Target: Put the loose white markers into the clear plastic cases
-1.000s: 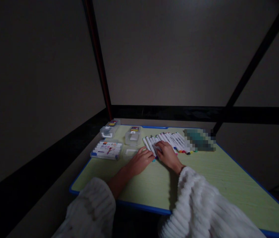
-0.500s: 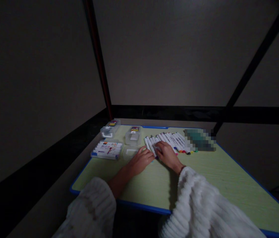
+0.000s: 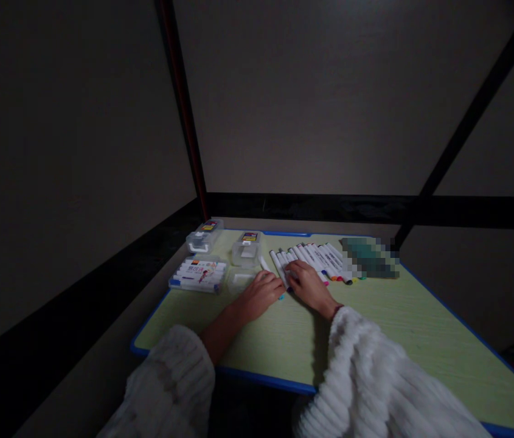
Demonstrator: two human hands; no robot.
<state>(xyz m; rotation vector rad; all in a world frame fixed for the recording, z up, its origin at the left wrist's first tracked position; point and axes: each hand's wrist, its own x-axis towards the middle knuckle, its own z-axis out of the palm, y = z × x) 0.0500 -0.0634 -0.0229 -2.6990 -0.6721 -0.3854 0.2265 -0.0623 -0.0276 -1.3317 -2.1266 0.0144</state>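
Note:
My left hand (image 3: 262, 293) is low over the table with bent fingers closed on a white marker (image 3: 264, 264). The marker's far end sticks out beyond the fingers, and a light-blue tip shows beside the fingertips. Just to the right, my right hand (image 3: 308, 286) rests its curled fingers on the left part of a row of white markers (image 3: 318, 258). Its palm hides several of them. The row lies side by side, with coloured cap ends toward me.
Left of my hands are a clear case full of markers (image 3: 198, 277) and an open clear plastic case (image 3: 246, 250). Another clear case (image 3: 205, 237) stands at the back left corner. A blurred dark-green flat object (image 3: 370, 258) lies at the right. The table (image 3: 398, 340) has a blue edge.
The leftmost marker has come apart from the row and shifted left with my left hand, opening a gap. My right hand stays on the row.

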